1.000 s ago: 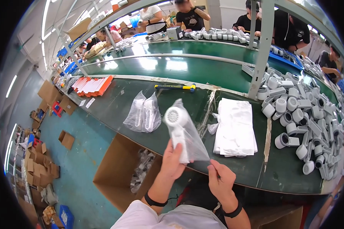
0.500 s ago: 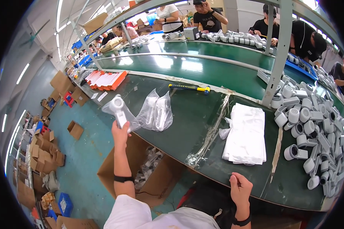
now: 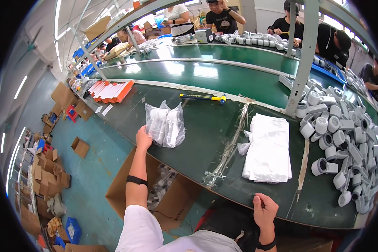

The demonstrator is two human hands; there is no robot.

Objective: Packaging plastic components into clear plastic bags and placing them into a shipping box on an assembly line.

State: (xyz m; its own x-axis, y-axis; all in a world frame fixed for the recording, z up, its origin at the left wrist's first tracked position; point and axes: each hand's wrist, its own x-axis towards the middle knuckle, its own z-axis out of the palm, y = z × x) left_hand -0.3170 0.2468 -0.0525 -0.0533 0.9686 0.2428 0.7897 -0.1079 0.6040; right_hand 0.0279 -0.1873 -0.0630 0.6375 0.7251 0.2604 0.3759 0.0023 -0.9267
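My left hand reaches out to the left over the dark green table. It grips the edge of a clear bag holding a white hair-dryer-like device, set against a small pile of similar bagged devices. My right hand rests at the table's near edge with its fingers curled and nothing visible in them. It lies just below a stack of flat white plastic bags.
A heap of several unbagged white devices fills the table's right side. A yellow and blue tool lies further back, beside a grey upright post. An open cardboard box stands on the floor below. Other people work across the green conveyor.
My left hand carried the bagged device from in front of me out to the left and down onto the bagged pile. My right hand dropped to the table's near edge.
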